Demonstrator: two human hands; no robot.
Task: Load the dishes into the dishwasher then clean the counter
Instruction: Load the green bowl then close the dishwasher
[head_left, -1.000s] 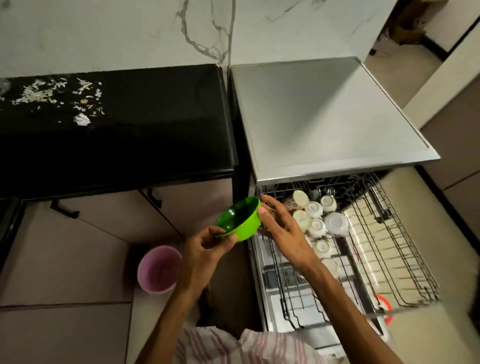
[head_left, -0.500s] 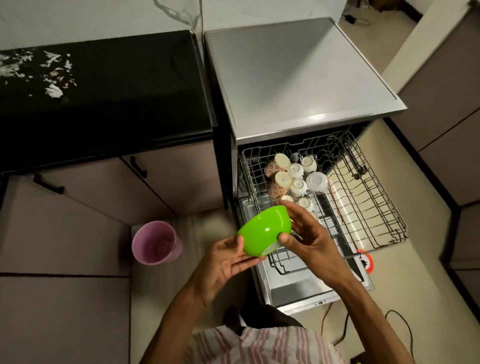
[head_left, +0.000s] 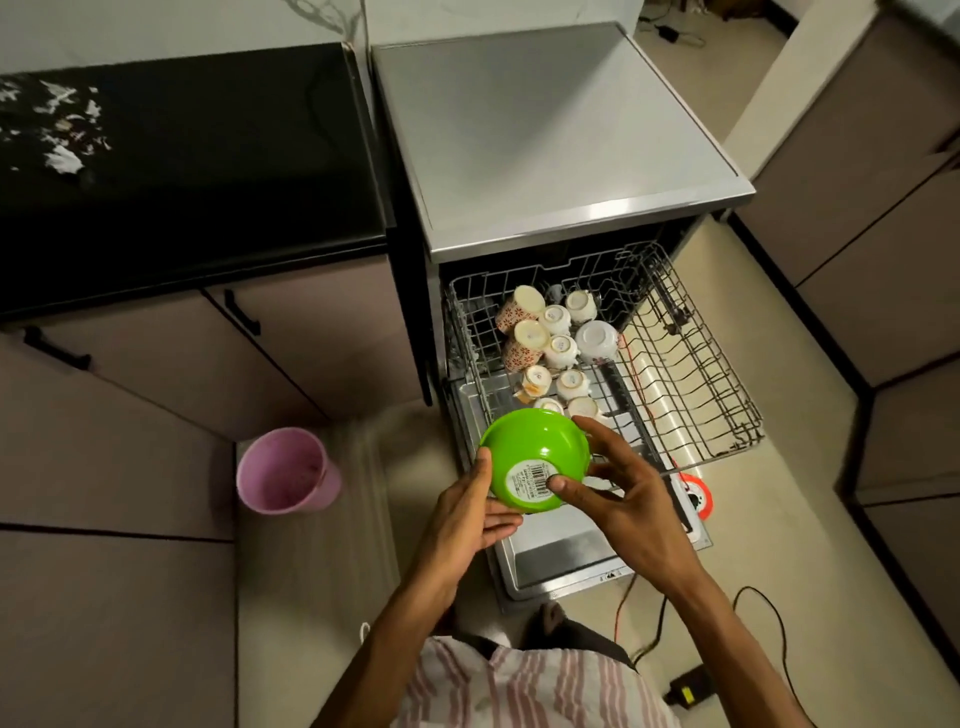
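Right now I hold the green bowl (head_left: 535, 457) upside down in the lower middle of the frame, its base with the white barcode sticker (head_left: 532, 479) turned up toward me. My left hand (head_left: 462, 514) grips its left rim, thumb up along the side and fingers curled underneath. My right hand (head_left: 618, 499) has a grip on the right side, thumb pressed on the base beside the sticker. The bowl hangs above the front edge of the pulled-out dishwasher rack (head_left: 691, 395), just in front of the upturned cups (head_left: 550, 348) that fill the rack's left half. The dishwasher door (head_left: 561, 551) lies open beneath. Upper left, the black desk (head_left: 208, 166) carries white scraps (head_left: 62, 124) near its far left end. A pink bucket (head_left: 285, 473) stands on the floor at left of my hands.
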